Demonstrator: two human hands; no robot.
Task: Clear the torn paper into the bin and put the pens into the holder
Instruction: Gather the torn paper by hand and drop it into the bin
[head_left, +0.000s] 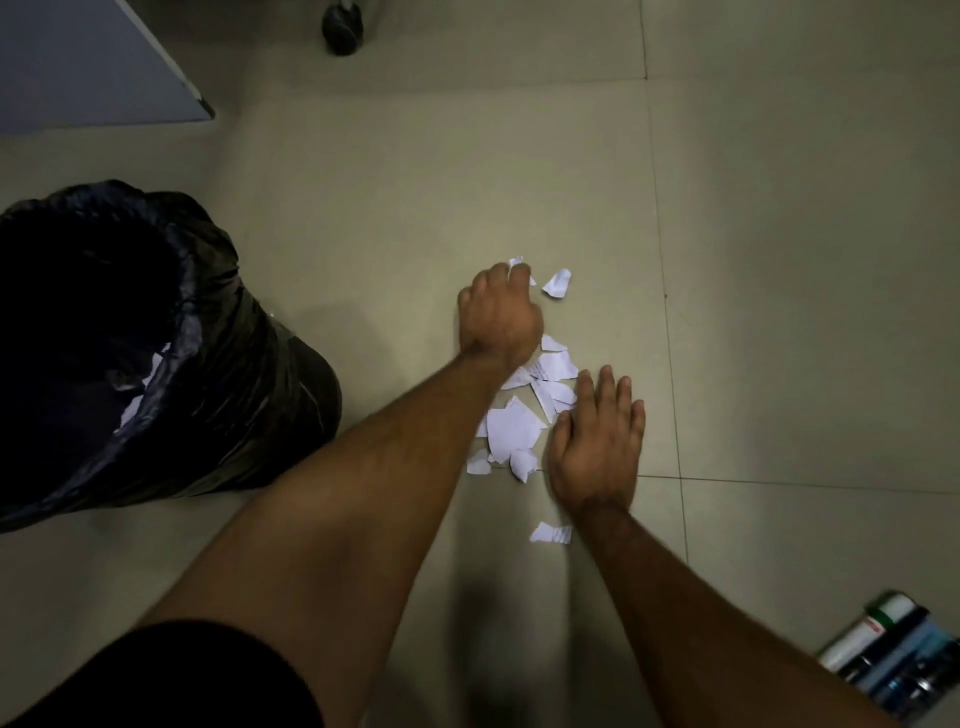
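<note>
Torn white paper pieces (511, 428) lie in a loose pile on the tiled floor, with stray scraps at the far end (557, 283) and nearer me (550, 533). My left hand (498, 314) reaches past the pile, its fingers curled round a small scrap at the far end. My right hand (597, 441) lies flat with straight fingers at the pile's right edge. A bin lined with a black bag (208, 332) stands to the left, with some paper inside. Several pens and markers (893, 649) lie at the bottom right. No pen holder is in view.
A grey panel (93, 62) leans or stands at the top left. A small dark object (341, 28) sits on the floor at the top, possibly a chair castor. Floor tile joints run right of the pile.
</note>
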